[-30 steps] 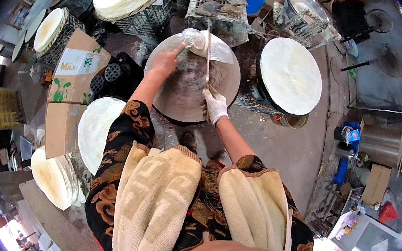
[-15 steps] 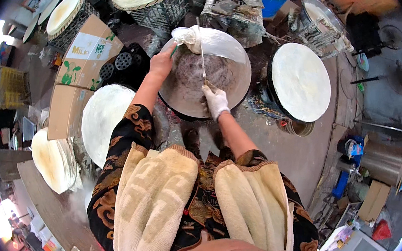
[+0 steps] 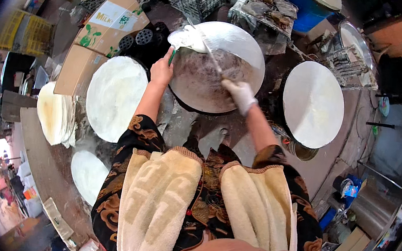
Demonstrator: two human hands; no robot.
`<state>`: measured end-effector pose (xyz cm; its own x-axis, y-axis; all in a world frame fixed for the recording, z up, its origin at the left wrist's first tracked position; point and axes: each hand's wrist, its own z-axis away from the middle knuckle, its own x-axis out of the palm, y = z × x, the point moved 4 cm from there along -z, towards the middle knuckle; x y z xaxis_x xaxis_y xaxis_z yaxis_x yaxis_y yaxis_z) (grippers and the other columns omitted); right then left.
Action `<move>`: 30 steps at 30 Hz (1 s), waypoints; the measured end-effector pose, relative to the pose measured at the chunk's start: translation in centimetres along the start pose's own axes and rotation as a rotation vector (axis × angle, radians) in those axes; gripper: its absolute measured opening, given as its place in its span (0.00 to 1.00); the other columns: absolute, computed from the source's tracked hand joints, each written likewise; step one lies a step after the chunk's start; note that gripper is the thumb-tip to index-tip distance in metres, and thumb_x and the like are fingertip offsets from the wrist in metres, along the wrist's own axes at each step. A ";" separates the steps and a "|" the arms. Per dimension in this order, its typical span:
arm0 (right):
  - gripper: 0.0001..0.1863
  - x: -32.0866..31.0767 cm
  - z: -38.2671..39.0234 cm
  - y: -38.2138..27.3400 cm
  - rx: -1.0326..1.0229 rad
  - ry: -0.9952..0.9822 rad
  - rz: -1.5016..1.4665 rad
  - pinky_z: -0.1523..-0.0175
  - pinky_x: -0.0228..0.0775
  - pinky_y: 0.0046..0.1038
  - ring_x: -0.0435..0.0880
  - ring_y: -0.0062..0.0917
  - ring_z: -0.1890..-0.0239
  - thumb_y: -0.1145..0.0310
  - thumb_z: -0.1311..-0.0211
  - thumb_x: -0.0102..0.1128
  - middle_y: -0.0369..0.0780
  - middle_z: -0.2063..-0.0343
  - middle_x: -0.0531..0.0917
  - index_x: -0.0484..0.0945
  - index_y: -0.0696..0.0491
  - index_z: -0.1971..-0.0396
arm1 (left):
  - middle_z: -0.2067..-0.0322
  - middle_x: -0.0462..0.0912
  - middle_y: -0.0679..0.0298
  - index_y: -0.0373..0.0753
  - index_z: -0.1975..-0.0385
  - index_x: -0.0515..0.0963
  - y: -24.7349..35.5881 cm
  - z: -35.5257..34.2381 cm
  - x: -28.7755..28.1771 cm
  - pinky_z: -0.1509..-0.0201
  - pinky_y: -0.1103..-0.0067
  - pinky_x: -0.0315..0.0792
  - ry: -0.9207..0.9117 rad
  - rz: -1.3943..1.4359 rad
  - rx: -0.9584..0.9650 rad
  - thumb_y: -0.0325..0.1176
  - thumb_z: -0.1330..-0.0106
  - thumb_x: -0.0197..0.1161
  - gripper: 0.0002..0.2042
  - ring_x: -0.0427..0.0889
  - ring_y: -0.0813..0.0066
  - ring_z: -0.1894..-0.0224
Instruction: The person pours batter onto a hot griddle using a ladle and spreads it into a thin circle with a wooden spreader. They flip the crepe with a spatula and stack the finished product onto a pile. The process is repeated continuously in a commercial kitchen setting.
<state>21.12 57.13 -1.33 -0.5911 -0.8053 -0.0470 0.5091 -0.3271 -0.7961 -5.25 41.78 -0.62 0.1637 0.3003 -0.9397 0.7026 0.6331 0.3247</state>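
Note:
A round griddle (image 3: 198,88) sits ahead of me, its far part coated with white batter (image 3: 236,36). A thick white clump (image 3: 187,38) lies at its far-left edge. My left hand (image 3: 161,71) is closed around a green-handled spatula (image 3: 172,57), whose head is hidden by or coated in the white clump. My right hand (image 3: 240,96), in a pale glove, grips a long thin scraper (image 3: 209,52). Its blade slants across the griddle, with its far end by the clump. The near part of the griddle is brown and uncoated.
White-covered rounds stand at left (image 3: 116,98) and right (image 3: 312,103). A stack of pale flat sheets (image 3: 56,114) is farther left. Beside the cardboard box (image 3: 81,69) are black honeycomb briquettes (image 3: 144,36). A crate (image 3: 259,8) and a blue barrel (image 3: 303,10) stand beyond.
My gloved right hand has moved rightward over the griddle, swinging the scraper. The white coating now reaches farther along the right side. The whole view has shifted slightly.

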 end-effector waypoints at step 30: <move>0.25 -7.9 -10.5 -9.4 -0.214 -0.570 0.241 0.51 0.67 0.22 0.76 0.19 0.57 0.60 0.46 0.67 0.35 0.58 0.81 0.77 0.60 0.52 | 0.72 0.79 0.45 0.49 0.37 0.63 2.3 19.0 -0.2 0.68 0.63 0.72 0.199 0.252 -0.360 0.27 0.45 0.62 0.32 0.79 0.45 0.70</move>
<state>14.39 71.74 0.19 -0.0218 -0.9989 0.0415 0.4147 -0.0468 -0.9087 9.44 29.61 -1.69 0.1377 0.5847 -0.7995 0.3679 0.7193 0.5893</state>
